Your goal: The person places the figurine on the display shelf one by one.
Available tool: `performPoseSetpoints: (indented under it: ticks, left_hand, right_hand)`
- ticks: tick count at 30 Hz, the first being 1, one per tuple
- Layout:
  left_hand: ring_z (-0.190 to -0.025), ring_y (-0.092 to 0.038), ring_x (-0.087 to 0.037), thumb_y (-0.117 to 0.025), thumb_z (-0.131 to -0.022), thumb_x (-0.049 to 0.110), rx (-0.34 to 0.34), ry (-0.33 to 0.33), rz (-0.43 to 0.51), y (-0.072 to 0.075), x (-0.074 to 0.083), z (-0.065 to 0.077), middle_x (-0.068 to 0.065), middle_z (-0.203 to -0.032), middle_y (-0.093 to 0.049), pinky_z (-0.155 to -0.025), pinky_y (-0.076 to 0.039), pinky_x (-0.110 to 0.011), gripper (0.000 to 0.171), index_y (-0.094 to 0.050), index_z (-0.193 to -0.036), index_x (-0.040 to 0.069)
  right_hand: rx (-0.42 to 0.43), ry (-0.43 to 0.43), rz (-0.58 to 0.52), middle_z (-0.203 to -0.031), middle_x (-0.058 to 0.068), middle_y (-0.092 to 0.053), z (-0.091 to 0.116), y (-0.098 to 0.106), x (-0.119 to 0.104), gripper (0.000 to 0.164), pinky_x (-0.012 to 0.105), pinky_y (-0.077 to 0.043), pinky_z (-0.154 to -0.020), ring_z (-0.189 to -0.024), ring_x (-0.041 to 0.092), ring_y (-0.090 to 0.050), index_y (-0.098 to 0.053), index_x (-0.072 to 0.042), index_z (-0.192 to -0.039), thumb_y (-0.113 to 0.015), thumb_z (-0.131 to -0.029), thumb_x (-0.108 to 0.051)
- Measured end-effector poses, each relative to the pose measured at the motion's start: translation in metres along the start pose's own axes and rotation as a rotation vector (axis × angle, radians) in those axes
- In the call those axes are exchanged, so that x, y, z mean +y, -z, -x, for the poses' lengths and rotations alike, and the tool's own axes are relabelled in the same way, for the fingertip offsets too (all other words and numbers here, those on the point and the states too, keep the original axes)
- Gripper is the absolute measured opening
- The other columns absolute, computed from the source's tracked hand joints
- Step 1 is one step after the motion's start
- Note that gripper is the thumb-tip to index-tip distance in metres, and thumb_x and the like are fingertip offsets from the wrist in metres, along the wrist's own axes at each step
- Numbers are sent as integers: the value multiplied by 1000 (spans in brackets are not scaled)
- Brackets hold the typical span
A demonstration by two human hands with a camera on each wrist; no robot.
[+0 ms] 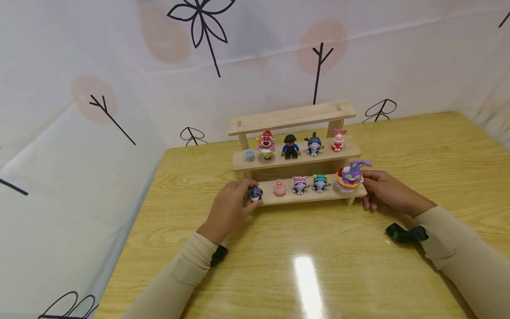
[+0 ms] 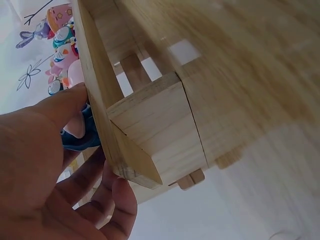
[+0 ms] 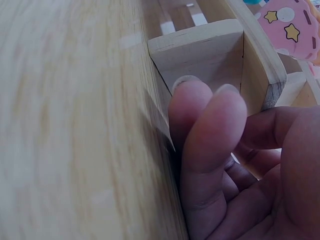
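A small dark-blue figurine (image 1: 255,193) is at the left end of the bottom shelf of a wooden tiered stand (image 1: 291,118). My left hand (image 1: 233,201) pinches it between thumb and fingers; the left wrist view shows its blue body (image 2: 84,131) partly hidden behind the thumb. At the opposite end, my right hand (image 1: 384,189) grips the end of that shelf, some curled fingers (image 3: 215,135) lying below the board. Beside it stands a purple rabbit figurine (image 1: 352,175) in a cup-like base. A pink duck (image 1: 280,188) is nearest to the left hand's figurine.
Two hooded figurines (image 1: 299,185) share the bottom shelf. The middle shelf bears a pink bear (image 1: 266,145), a dark-haired toy person (image 1: 291,147), a grey-hooded figure (image 1: 314,144), a pink piglet (image 1: 338,141) and a tiny blue piece (image 1: 249,155). A patterned cloth (image 1: 255,84) hangs behind the table (image 1: 255,266).
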State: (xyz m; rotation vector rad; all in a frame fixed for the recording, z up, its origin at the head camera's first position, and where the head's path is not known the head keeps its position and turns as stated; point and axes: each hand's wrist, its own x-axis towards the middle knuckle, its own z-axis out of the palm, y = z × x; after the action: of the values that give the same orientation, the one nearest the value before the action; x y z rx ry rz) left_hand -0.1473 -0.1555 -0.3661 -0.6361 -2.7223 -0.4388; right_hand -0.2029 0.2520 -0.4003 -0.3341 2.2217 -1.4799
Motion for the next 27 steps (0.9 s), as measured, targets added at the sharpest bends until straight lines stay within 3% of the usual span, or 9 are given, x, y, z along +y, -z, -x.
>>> performPoseSetpoints:
  ticks: [6,10,15,21,23,27]
  left_hand:
    - [-107,-65,-24,-75,-88,44,-42,21,24,3,2,-2,-8,-125,-66,-90,-57,-41,60,-55,-137,14]
    - [-104,-67,-22,-69,-93,47,-51,14,30,13,2,-3,-8,-126,-65,-87,-58,-40,62,-50,-142,14]
    - [-98,-68,-22,-60,-100,42,63,8,60,31,0,-4,-7,-122,-66,-79,-58,-40,50,-52,-139,12]
    - [-102,-64,-26,-57,-102,36,209,48,39,45,-8,-2,-9,-119,-66,-90,-51,-48,42,-55,-137,13]
    - [-106,-62,-28,-56,-102,36,236,66,27,47,-12,-1,-11,-121,-65,-93,-47,-51,43,-55,-137,12]
    - [-118,-57,-33,-53,-103,39,259,96,-2,50,-18,-1,-13,-127,-61,-97,-40,-55,46,-53,-139,12]
  right_hand:
    - [2,4,23,-72,13,-64,1,2,-2,46,35,-55,-53,-56,20,-59,-38,4,-143,-24,-112,-27]
    - [2,2,26,-73,13,-64,3,2,-1,47,36,-55,-54,-57,21,-59,-38,3,-143,-23,-112,-28]
    - [12,14,36,-72,13,-64,2,2,-4,46,36,-55,-54,-56,21,-59,-41,2,-141,-24,-112,-30]
    - [34,-22,34,-78,14,-65,7,1,-8,42,38,-58,-57,-62,22,-63,-42,3,-135,-25,-112,-26]
    - [79,-41,52,-83,15,-64,11,2,-9,41,38,-59,-59,-66,22,-65,-42,5,-134,-26,-111,-26]
    - [244,-26,221,-103,23,-62,21,9,-16,43,35,-59,-60,-71,18,-67,-45,3,-134,-29,-110,-28]
